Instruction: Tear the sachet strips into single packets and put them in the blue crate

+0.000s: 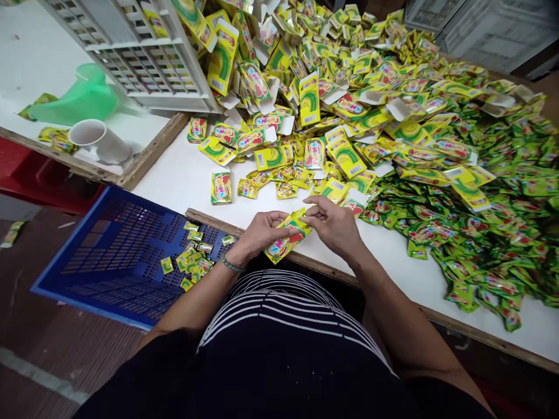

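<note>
Near the front edge of the table, my left hand (264,233) grips a small yellow-green candy box (283,241), tilted with its printed front up. At its upper end my right hand (332,224) closes thumb and fingers on the end of the box; whether a packet is also pinched there I cannot tell. Just beyond my hands lie a few small yellow packets (286,190) and an upright-facing candy box (222,187). A big heap of yellow boxes (310,99), many with open white flaps, spreads behind them. To the right is a pile of green candy packets (437,233).
Below the table's left part stands a blue crate (91,250) holding several small boxes. A white crate (152,64) lies tipped toward the heap. Left of it are a white mug (102,142) and a green plastic scoop (82,99). A wooden edge strip (323,266) borders the table.
</note>
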### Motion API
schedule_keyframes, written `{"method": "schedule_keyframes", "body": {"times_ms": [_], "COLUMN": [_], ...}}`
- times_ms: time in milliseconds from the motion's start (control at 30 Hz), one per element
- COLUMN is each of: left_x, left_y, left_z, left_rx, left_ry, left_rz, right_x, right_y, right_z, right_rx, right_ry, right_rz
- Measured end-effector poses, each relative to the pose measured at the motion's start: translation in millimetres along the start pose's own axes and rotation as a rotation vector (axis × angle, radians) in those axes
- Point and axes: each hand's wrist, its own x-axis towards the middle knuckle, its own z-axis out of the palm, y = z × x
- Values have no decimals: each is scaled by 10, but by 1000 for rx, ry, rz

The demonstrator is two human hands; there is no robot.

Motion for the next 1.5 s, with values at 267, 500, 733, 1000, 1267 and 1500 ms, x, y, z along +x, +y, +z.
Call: {"method": "schedule_keyframes", "body": {"times_ms": [267,500,733,1000,1267,1500], "left_x": [-58,-33,9,12,7,5], "left_y": [74,41,11,16,-50,-66], "left_z": [-7,78,149,231,168,193], "left_rx": [90,84,124,39,41,-62], "left_ry": [-100,-148,-92,76,6,68], "left_rz": [-44,-24,104,315,222,245], "right_x": [-24,-101,-145,-202,-342,-302], "right_y": [2,-13,-154,-43,171,74], "right_z": [-159,-80,-84,4,157,76], "right_rx": [139,171,154,100,231,161], "right_ry": [-162,-215,-269,366,-20,10], "right_rz": [26,61,77,-91,77,84]}}
